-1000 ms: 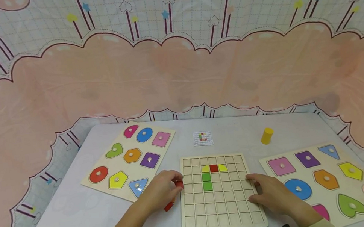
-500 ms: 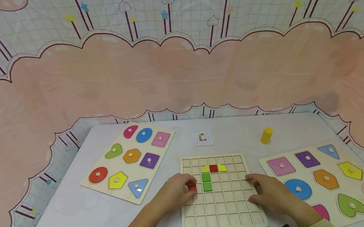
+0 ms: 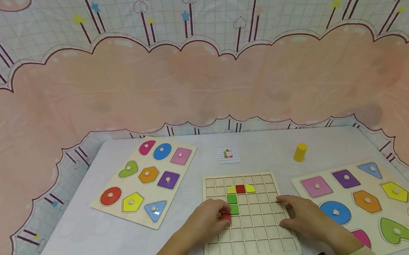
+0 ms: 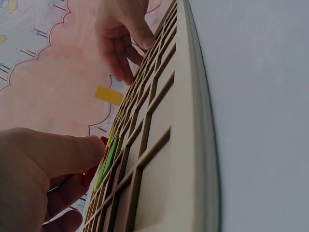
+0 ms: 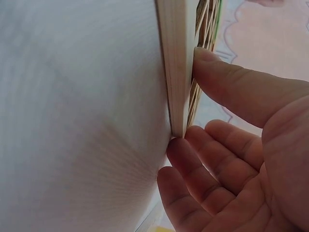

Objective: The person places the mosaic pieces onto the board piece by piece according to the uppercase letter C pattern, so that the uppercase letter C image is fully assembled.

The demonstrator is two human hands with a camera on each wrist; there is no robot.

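My left hand (image 3: 208, 218) pinches a red square block (image 3: 226, 217) between thumb and fingers, low over the wooden grid board (image 3: 256, 240). The block is just left of the lower of two green squares (image 3: 233, 210) in the grid. Above these, a red square (image 3: 240, 189) sits between two yellow curved-edged pieces (image 3: 250, 188). My right hand (image 3: 307, 219) rests at the board's right rim. Its thumb (image 5: 231, 87) touches the rim from above, and its relaxed fingers (image 5: 222, 159) lie along the outer side. In the left wrist view, the left thumb (image 4: 72, 152) partly hides the held block.
Behind the board lies a small pattern card (image 3: 228, 155). A yellow cylinder (image 3: 300, 152) stands at the back right. Knobbed shape puzzle boards lie on both sides, the left one (image 3: 169, 149) angled and the right one (image 3: 352, 177) beside my right arm.
My left hand has carried the red block rightward from beside the board's left edge to near the green squares. The right hand stays at the rim.
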